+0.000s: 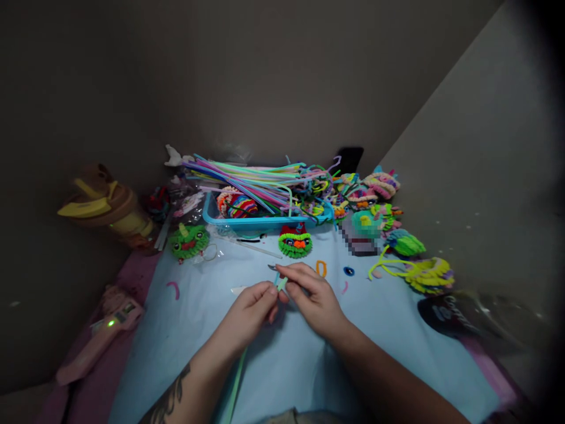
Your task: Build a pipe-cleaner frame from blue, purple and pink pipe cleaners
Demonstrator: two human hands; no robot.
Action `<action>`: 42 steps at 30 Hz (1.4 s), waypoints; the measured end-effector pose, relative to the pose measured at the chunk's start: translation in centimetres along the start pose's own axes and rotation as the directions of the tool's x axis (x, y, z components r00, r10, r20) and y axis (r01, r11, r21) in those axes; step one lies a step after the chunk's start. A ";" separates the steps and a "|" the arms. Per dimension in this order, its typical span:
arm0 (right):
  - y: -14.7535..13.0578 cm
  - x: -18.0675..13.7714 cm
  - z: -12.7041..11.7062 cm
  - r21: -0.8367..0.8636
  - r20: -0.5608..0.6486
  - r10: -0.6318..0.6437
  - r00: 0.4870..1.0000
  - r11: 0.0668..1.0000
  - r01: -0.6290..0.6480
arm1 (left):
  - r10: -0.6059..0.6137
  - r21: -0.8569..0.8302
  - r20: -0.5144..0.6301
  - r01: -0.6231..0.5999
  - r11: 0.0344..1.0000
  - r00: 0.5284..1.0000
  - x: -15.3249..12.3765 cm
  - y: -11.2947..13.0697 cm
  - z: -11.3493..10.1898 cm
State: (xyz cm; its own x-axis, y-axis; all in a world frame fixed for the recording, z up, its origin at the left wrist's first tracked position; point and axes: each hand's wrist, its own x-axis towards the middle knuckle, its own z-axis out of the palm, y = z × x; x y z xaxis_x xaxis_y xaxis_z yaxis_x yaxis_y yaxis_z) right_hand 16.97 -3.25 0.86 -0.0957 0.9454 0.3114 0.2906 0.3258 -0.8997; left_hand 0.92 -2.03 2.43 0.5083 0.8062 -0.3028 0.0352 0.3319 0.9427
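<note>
A pale green pipe cleaner (281,284) is pinched between my two hands over the middle of the table, and a long length of it hangs below my left wrist. My left hand (252,307) closes thumb against fingers on it. My right hand (316,295) is closed at the same spot, its fingertips nearly meeting the left ones. A thin light blue strip shows beside the green one. Past my right index finger pokes a small dark metal-like tip (272,267); what it belongs to is hidden. Ahead lies a green and red fuzzy piece with eyes (295,242).
A blue tray (269,222) full of pipe cleaners (247,176) stands at the back. Several fuzzy figures lie right, including a yellow one (427,275); a green one (189,241) sits left. A brown-lidded cup (128,215) and pink device (103,333) are left, a black-labelled clear package (445,315) right.
</note>
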 end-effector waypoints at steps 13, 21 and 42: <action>-0.3 0.5 -0.3 0.304 0.029 0.201 0.979 0.932 -0.200 | 0.022 0.108 0.071 -0.029 0.994 0.997 -0.1 0.1 -0.1; 0.0 0.4 0.1 0.423 0.190 0.246 0.950 0.853 -0.305 | 0.010 0.099 0.133 -0.023 0.995 0.991 -0.5 0.4 0.1; 0.7 2.9 -7.1 0.688 -0.486 0.408 0.773 0.724 0.051 | 0.203 0.362 -0.317 -0.079 0.929 0.926 -6.2 1.2 -7.1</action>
State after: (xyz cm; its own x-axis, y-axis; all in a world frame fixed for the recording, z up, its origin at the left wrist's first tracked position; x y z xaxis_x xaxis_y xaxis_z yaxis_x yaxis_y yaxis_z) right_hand 23.61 -0.30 3.30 0.5077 0.8613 0.0227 -0.4497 0.2873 -0.8457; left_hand -8.28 -3.18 4.48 0.2049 0.9696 -0.1339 0.3038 0.0670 0.9504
